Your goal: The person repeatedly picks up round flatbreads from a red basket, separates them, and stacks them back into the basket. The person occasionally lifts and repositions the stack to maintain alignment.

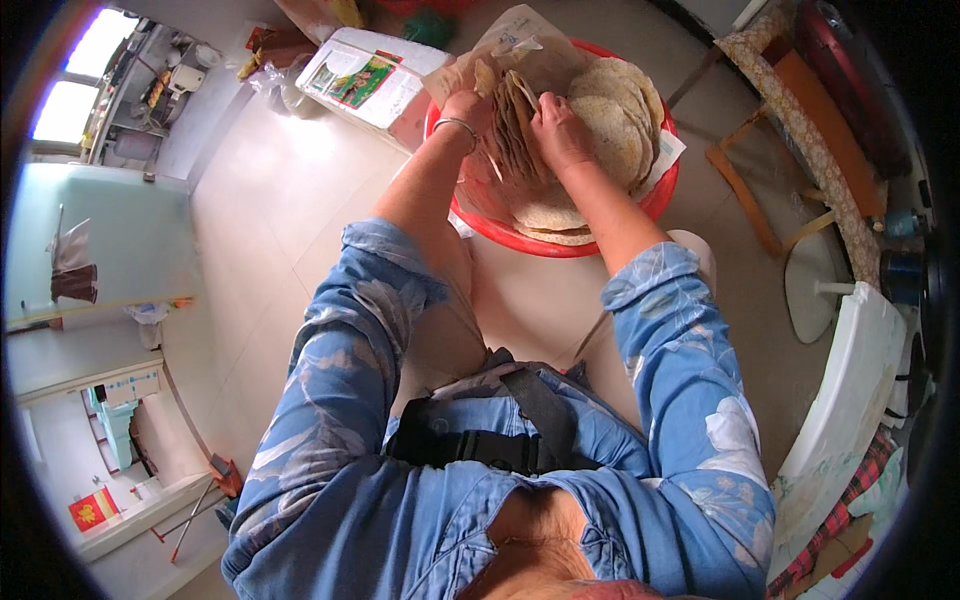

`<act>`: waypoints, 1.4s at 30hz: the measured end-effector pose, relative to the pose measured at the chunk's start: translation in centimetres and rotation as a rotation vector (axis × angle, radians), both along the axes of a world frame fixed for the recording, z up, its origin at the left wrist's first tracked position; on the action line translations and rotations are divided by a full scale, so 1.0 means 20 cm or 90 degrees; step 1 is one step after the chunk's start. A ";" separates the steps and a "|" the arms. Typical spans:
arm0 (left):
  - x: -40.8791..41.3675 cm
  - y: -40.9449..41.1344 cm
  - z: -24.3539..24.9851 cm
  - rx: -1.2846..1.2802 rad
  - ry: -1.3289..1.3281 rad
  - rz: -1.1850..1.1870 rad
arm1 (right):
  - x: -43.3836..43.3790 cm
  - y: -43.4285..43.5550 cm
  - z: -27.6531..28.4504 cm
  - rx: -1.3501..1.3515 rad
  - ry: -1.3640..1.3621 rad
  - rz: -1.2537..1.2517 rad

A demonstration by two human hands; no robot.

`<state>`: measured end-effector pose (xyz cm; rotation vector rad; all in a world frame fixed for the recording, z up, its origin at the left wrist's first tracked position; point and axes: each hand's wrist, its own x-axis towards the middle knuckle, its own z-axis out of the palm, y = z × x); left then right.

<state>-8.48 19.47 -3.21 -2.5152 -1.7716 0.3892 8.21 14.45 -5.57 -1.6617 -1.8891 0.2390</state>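
Note:
In front of me a red plastic basin (pixel 517 241) holds many thin, round flatbreads (pixel 611 120). A tight row of browner flatbreads (pixel 515 124) stands on edge near its middle. At the left side of this row, my left hand (pixel 469 112), with a bracelet at the wrist, grips the flatbreads; its fingertips are partly hidden. My right hand (pixel 561 133) pinches the row's right side, fingers curled over the edges. A brownish, printed sheet of wrapping (pixel 525 37) rises behind the row and lines part of the basin.
A white foam box (pixel 375 82) with a coloured printed sheet stands left of the basin, beside plastic bags (pixel 285 86). A wooden-framed chair (pixel 750 187) stands to the right. A white foam panel (pixel 840 390) is at the lower right. Pale tiled floor (pixel 300 202) spreads leftward.

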 end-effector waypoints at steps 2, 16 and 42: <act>-0.02 -0.02 0.07 0.011 -0.019 -0.011 | -0.01 0.01 -0.01 0.020 0.027 0.013; -0.24 -0.09 0.27 0.124 -0.228 0.117 | -0.10 0.02 0.04 0.097 0.020 0.061; -0.29 -0.66 0.44 -0.182 -1.553 0.329 | -0.14 -0.47 0.70 0.600 -0.095 0.388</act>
